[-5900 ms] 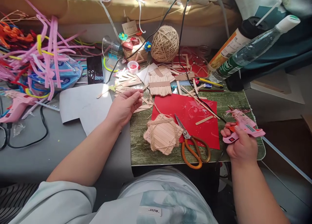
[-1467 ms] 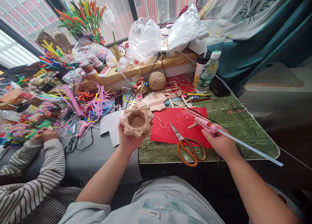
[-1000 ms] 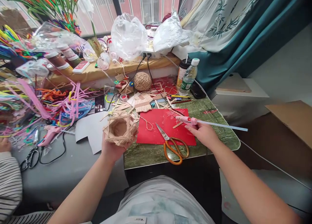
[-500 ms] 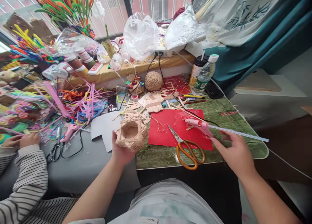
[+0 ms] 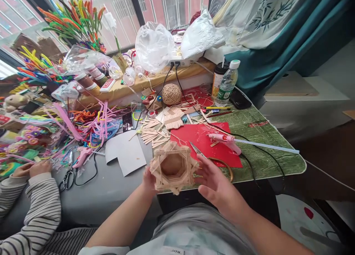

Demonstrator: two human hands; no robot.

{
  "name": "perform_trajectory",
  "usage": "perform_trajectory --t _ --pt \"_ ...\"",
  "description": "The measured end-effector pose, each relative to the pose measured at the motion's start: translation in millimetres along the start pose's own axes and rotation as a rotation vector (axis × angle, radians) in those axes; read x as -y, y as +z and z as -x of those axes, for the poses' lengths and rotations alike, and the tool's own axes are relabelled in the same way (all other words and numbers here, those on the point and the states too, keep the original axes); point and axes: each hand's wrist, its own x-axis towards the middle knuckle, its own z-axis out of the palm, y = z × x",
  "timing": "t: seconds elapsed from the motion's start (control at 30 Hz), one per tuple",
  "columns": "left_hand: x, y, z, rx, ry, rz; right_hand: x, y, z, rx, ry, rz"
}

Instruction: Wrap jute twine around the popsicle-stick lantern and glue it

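Note:
My left hand (image 5: 149, 181) grips the left side of a star-shaped popsicle-stick box (image 5: 163, 179), held above the table's front edge with its hollow facing up toward me. Beside the box's right side is my right hand (image 5: 219, 183), fingers spread; whether its fingertips touch the sticks I cannot tell. Behind that hand lie scissors (image 5: 229, 169), partly covered by it. A pink hot glue gun (image 5: 226, 139) with a long clear glue stick (image 5: 266, 146) rests on red paper (image 5: 233, 160).
Loose popsicle sticks (image 5: 154, 134) and a twine ball (image 5: 171, 94) lie behind the box. A water bottle (image 5: 227, 83) and a phone (image 5: 240, 99) stand at the back right. At the left are another person's hands (image 5: 39, 168), scissors (image 5: 66, 179) and a second glue gun (image 5: 83, 157).
My right hand has left the glue gun on the red paper and come left to the box. My left hand has brought the box rightward and nearer to me.

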Motion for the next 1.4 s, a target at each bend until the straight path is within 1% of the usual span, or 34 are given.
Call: perform_trajectory --t 0.07,0.13,0.17,0.23,0.33,0.43,0.5,0.57,0.67,0.77,0.83,0.9,0.97,1.0,1.07,1.1,1.13,1.2,1.27,1.33,1.4 --pt "-2.9 9.8 5.1 0.134 0.003 -0.101 1.8 12.3 -8.3 0.044 0.043 -0.132" --pt "-10.1 16.9 6.5 0.224 0.019 -0.212 1.7 14.9 -13.8 0.027 0.083 -0.160" --pt "-15.1 18.6 5.7 0.223 0.048 -0.258 1.2 13.2 -15.7 0.002 0.094 -0.148" --pt "-26.9 18.9 1.5 0.209 0.050 -0.337 0.1 6.9 -18.7 -0.044 0.089 -0.097" --pt "-44.8 15.8 -9.6 0.183 -0.006 -0.391 0.8 -3.6 -24.2 -0.082 0.052 0.050" --pt "-57.2 15.6 -22.3 0.203 -0.114 -0.527 4.0 -10.7 -32.9 -0.122 0.033 0.258" --pt "-60.4 17.1 -29.8 0.189 -0.146 -0.572 5.8 -14.6 -38.8 -0.116 0.038 0.359" --pt "-59.3 18.2 -35.5 0.153 -0.138 -0.564 6.3 -18.8 -43.1 -0.099 0.039 0.411" --pt "-52.6 17.1 -39.1 0.103 -0.109 -0.531 5.0 -24.1 -45.1 -0.100 0.013 0.399" --pt "-48.1 12.7 -34.8 0.061 -0.085 -0.505 3.3 -23.4 -41.3 -0.077 0.016 0.306" --pt "-50.4 8.2 -27.5 0.065 -0.106 -0.501 2.1 -18.5 -35.4 -0.063 0.030 0.294" --pt "-56.8 2.6 -18.4 0.142 -0.174 -0.534 -0.2 -11.7 -27.8 -0.054 0.029 0.352" --pt "-64.9 -4.3 -9.3 0.214 -0.183 -0.610 -3.5 -5.8 -20.7 -0.033 0.033 0.432" --pt "-68.8 -8.6 -5.5 0.262 -0.224 -0.651 -5.1 -4.1 -18.3 -0.014 0.038 0.470" --pt "-75.2 -19.6 0.3 0.323 -0.314 -0.708 -6.5 -3.9 -17.8 0.052 0.039 0.516" --pt "-77.6 -26.4 2.1 0.321 -0.328 -0.719 -5.7 -5.4 -20.4 0.098 0.026 0.528" --pt "-79.8 -33.8 3.5 0.291 -0.305 -0.714 -4.0 -7.7 -25.1 0.138 -0.003 0.550" --pt "-83.4 -49.4 5.5 0.179 -0.243 -0.644 1.7 -12.3 -40.8 0.168 -0.105 0.659" --pt "-86.7 -63.6 7.7 0.057 -0.172 -0.464 7.3 -13.4 -62.9 0.137 -0.247 0.879" --pt "-89.7 -74.8 10.4 -0.069 -0.132 -0.326 9.0 -7.8 -87.3 0.137 -0.366 1.128" --pt "-91.4 -82.8 13.3 -0.160 -0.116 -0.284 4.7 4.1 -110.3 0.181 -0.394 1.358"
